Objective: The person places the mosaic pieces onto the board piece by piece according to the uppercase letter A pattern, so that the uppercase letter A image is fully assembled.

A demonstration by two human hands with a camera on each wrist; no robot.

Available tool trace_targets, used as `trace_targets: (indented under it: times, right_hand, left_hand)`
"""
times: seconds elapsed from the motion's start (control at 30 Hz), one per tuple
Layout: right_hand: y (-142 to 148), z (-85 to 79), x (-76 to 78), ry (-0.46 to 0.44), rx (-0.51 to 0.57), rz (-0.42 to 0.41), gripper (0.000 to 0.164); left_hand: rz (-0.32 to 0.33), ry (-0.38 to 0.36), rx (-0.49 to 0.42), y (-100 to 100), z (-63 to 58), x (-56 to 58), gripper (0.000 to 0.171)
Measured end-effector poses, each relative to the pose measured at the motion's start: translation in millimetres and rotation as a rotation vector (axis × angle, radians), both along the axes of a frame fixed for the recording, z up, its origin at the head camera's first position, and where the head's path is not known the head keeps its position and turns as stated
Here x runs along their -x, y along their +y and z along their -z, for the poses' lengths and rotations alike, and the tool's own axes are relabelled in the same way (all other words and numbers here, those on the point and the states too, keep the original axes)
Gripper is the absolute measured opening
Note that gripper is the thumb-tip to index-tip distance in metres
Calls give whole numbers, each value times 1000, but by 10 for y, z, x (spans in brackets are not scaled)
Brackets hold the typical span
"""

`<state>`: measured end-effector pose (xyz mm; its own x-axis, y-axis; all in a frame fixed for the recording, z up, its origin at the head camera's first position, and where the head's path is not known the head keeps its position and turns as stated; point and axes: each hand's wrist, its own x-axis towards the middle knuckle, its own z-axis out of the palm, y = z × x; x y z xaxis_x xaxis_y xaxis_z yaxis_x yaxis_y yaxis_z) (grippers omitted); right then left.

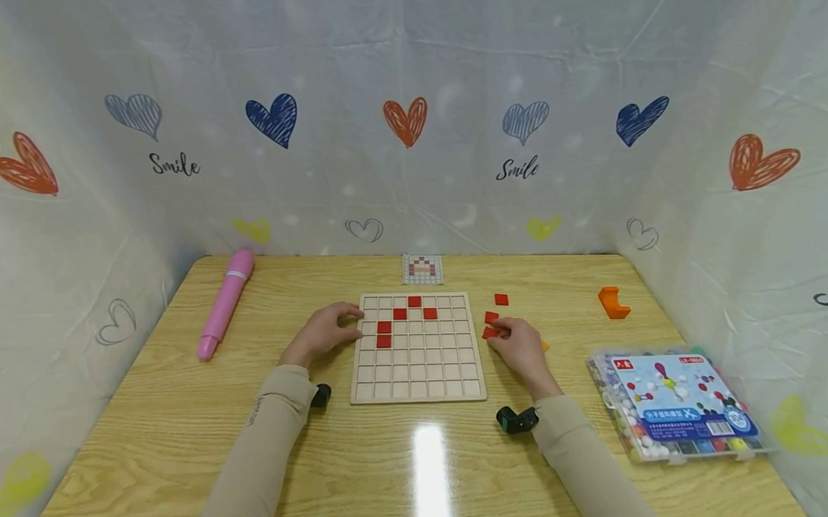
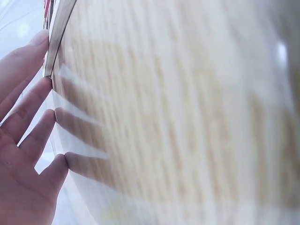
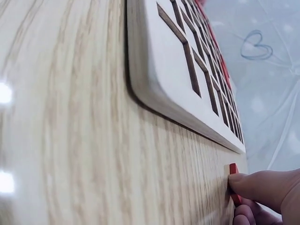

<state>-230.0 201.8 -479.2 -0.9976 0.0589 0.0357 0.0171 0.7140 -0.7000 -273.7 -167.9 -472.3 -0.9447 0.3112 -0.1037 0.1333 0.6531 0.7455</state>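
A square wooden grid board lies mid-table, with several red square tiles set in its upper cells. My left hand rests at the board's left side; in the left wrist view its thumb and index fingertip touch the edge, the fingers spread. Right of the board, my right hand pinches a red tile between thumb and fingers, tipped on edge close to the table. Two more loose red tiles lie just beyond it, the nearer one and the farther one.
Behind the board is a small card with a pixel pattern. A pink pen-shaped stick lies to the left. On the right are an orange bracket-like piece and a clear case of molecular model parts. Something orange peeks out beside the right hand.
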Motion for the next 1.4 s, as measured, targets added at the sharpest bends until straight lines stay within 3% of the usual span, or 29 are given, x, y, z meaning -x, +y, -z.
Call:
trace_targets:
  times: [0.2,0.93,1.4]
  right_hand:
    - [13,13,8,26,-47,-21,28]
    - [34,-8,-68,51,-145,-100,32]
    - [15,-33,-56,43,-140,-109,28]
  left_hand:
    - [-2,-6,8,8,1,-2,40]
    - [12,10,1,12,-9,4,39]
    - [12,15,2,3,-11,-12,39]
